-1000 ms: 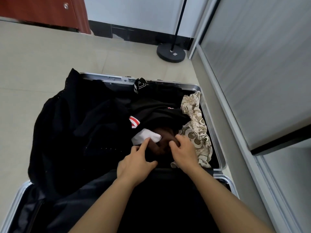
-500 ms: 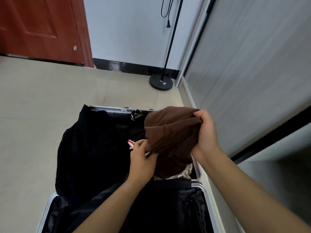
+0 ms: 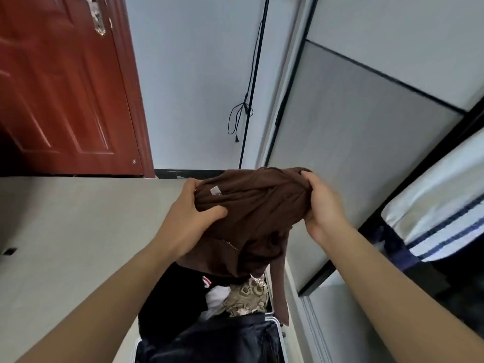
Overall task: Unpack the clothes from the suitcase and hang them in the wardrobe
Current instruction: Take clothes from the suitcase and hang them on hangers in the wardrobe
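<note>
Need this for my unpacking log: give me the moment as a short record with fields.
held item: brown garment, bunched up, held above the suitcase
left hand: grips the garment's left side
right hand: grips its right side
suitcase state: open on the floor
in suitcase: black clothes, a white item, a patterned beige cloth
wardrobe: to the right, grey door

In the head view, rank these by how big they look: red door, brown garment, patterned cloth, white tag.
Largest to smallest: red door, brown garment, patterned cloth (partly hidden), white tag.
</note>
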The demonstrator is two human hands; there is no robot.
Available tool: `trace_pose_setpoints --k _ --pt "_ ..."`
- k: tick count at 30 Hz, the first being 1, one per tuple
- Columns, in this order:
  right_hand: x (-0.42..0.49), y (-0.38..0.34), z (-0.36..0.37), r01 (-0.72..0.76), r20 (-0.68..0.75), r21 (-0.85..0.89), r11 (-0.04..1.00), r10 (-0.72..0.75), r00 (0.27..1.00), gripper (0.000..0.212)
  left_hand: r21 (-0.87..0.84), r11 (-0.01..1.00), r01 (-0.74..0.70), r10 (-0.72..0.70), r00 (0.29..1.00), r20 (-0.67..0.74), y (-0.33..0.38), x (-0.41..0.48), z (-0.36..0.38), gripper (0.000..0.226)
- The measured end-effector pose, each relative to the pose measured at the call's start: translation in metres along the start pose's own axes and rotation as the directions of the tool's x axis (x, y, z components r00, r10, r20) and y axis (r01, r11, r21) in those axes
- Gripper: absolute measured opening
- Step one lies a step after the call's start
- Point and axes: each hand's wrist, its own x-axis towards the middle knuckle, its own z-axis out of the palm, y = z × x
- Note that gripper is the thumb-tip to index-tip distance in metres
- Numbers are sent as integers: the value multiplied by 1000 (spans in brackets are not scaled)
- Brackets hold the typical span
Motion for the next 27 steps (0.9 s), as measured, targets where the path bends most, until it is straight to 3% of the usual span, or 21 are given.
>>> trace_pose_setpoints --k 3,7,9,11,13,14,15,18,19,23,27 --pt "-40 -87 7 42 -15 -74 996 -43 999 14 34 998 -43 37 988 150 96 -20 -26 27" --pt "-95 -177 6 154 -44 -286 946 -174 984 18 109 991 -81 66 988 136 202 -43 -52 9" --pt "-124 -213 -3 280 -23 -444 851 -323 946 23 183 973 -142 117 983 141 243 -53 -65 5" --pt "-146 -240 -14 384 35 -637 669 -472 881 21 267 934 -236 207 969 132 272 -57 -74 7" --pt "-161 -257 -25 417 77 -751 512 -560 825 21 291 909 -298 254 950 180 295 -62 -78 16" --pt "-169 -264 -31 415 67 -765 493 -579 812 21 262 912 -315 253 936 244 305 -67 -77 19" --pt "-173 -268 -33 409 41 -732 545 -564 825 22 230 920 -317 243 923 299 311 -69 -77 22" --pt "-200 -285 -44 352 -44 -391 851 -399 916 20 231 918 -323 208 886 415 336 -84 -67 28" --pt "-207 -291 -49 329 -49 -315 890 -362 931 18 241 918 -315 175 867 467 344 -88 -60 25" --pt "-219 -306 -70 292 -108 -364 885 -351 930 17 228 955 -189 15 800 600 361 -102 -36 21" --pt "-219 -310 -91 280 -114 -257 925 -317 942 16 155 982 105 -179 768 615 374 -112 -9 24"
